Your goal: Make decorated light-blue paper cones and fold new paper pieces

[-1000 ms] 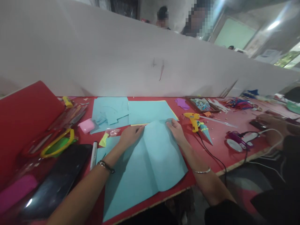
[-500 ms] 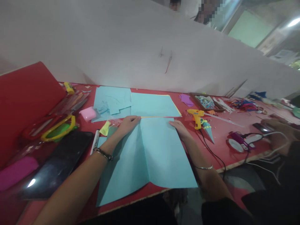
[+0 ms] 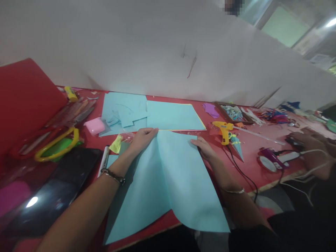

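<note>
A large light-blue sheet of paper [image 3: 189, 175] with a crease down its middle is held up in front of me, its lower edge hanging near the table's front. My left hand [image 3: 144, 138] pinches the top edge at the crease. At the sheet's upper right corner, my right hand [image 3: 203, 147] grips between thumb and fingers. Just beyond lies a flat stack of blue paper [image 3: 173, 116] with a yellow edge showing. Blue paper scraps [image 3: 128, 115] lie on another blue sheet to its left.
To the right are a yellow glue gun [image 3: 223, 131], a small blue paper cone [image 3: 238, 148], a purple-and-white device [image 3: 270, 159] and another person's hand [image 3: 312, 145]. A black phone [image 3: 60, 185], a marker [image 3: 104, 161] and yellow-handled scissors [image 3: 57, 145] lie left. A wall [image 3: 131, 52] stands behind.
The right half of the sheet has lifted and curved more at its lower edge. My right hand has shifted slightly right and down, still gripping the corner. The view has shifted a little.
</note>
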A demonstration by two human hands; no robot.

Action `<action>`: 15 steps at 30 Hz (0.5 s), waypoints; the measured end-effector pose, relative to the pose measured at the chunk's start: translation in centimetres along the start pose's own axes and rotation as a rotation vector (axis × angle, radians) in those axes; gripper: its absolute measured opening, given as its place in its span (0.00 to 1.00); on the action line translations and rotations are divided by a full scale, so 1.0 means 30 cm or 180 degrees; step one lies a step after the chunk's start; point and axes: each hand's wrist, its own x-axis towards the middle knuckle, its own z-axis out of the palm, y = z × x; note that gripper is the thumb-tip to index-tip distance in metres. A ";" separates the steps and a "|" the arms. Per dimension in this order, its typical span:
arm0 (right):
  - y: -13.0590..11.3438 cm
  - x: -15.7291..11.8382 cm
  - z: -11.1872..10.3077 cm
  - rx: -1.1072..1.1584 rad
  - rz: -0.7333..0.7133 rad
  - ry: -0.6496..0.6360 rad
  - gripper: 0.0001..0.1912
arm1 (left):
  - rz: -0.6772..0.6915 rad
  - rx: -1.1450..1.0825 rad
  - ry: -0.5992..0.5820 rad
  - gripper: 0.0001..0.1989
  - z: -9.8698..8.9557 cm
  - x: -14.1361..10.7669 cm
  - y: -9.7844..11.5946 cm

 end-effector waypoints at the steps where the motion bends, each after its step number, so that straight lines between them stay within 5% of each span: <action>1: 0.000 -0.003 0.000 0.0030 0.0030 -0.0007 0.21 | 0.0025 -0.0024 -0.0014 0.18 0.001 0.001 -0.001; 15: -0.023 -0.018 0.005 -0.0213 -0.0125 -0.0141 0.16 | 0.0091 -0.0064 0.0057 0.18 -0.002 0.006 0.000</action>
